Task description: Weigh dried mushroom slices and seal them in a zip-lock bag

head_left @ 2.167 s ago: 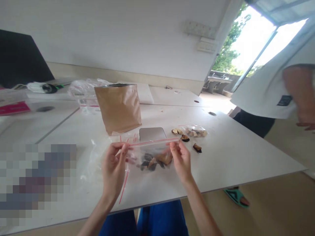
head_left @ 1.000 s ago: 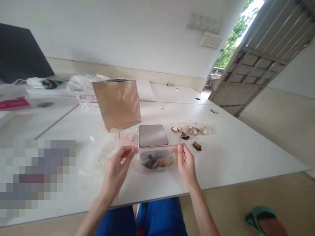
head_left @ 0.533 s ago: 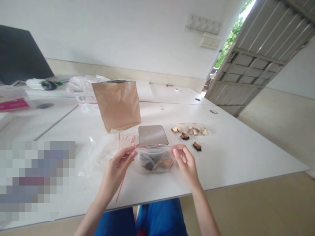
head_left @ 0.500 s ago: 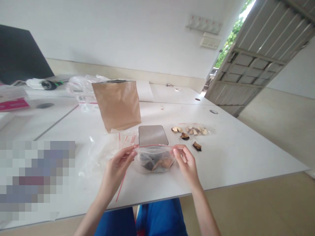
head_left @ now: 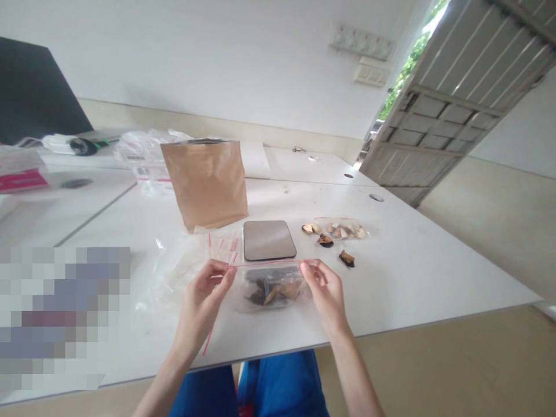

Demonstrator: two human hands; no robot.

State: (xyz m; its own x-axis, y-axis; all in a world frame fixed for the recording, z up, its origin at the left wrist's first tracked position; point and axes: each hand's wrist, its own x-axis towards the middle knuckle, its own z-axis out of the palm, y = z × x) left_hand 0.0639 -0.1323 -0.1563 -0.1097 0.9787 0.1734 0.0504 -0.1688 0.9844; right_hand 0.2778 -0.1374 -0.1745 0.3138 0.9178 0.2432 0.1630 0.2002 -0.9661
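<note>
White table [head_left: 412,272] fills most of the view, with a brown paper bag [head_left: 204,182] standing upright at its middle; no writing on the bag can be read. Just in front of the bag lies a flat grey scale [head_left: 268,239], and to its right a small clear packet of dried pieces [head_left: 345,230] with a few loose pieces [head_left: 346,258] beside it. Nearest the person, a clear zip bag [head_left: 269,285] with a red strip along its mouth rests low over the table edge, holding dark and tan dried pieces. The left hand [head_left: 202,304] pinches the bag's left top corner between thumb and fingertips; the right hand [head_left: 325,292] pinches the right top corner the same way. Half a second ago the mouth bowed open; now it is drawn out straight and flat.
</note>
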